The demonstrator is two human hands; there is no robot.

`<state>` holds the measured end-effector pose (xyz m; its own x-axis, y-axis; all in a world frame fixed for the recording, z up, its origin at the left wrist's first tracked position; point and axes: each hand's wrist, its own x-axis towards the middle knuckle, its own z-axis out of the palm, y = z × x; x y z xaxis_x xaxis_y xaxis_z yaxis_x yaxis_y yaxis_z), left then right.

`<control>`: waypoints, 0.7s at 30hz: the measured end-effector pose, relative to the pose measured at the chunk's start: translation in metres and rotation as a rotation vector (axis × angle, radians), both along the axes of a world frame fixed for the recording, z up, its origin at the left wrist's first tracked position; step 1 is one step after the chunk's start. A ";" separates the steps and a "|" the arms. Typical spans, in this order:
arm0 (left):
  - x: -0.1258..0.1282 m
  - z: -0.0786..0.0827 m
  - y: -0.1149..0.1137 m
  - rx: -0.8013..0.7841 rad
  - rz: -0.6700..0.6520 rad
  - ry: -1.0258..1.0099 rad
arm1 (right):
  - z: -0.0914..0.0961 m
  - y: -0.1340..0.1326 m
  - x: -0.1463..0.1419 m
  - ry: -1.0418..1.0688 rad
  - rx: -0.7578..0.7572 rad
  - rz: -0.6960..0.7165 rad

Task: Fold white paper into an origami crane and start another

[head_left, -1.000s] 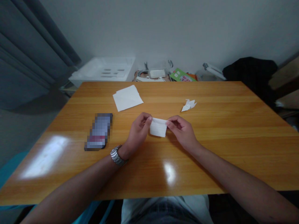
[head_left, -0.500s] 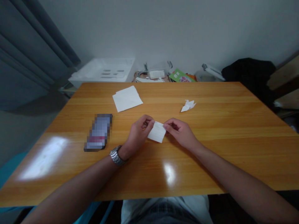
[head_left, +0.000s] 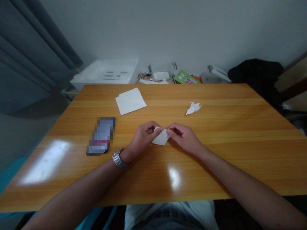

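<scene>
Small white paper square [head_left: 161,138] held over the worktop [head_left: 216,179], pinched between both hands: left hand [head_left: 143,139] with fingers [head_left: 157,125] closed on the upper-left corner, right hand [head_left: 184,139] with fingers [head_left: 170,128] closed on the right edge. Any crease too small to tell. Just ahead, a paper crane [head_left: 193,108] to the right, a loose stack of white paper [head_left: 130,101] to the left.
</scene>
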<state>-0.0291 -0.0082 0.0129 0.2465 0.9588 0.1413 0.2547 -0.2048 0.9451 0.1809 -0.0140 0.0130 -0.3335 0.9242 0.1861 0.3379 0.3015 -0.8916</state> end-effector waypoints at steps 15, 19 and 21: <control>0.000 0.006 0.000 0.109 0.080 0.040 | 0.000 0.001 0.001 0.054 -0.069 0.012; -0.001 0.006 0.001 0.123 0.057 0.082 | -0.004 0.001 0.000 0.053 -0.105 0.032; 0.000 0.007 0.000 0.132 0.040 0.114 | -0.004 0.000 0.000 0.054 -0.126 0.047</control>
<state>-0.0294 -0.0082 0.0197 0.2306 0.9430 0.2399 0.3692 -0.3129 0.8751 0.1808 -0.0136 0.0088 -0.3695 0.9250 0.0885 0.2761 0.2002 -0.9401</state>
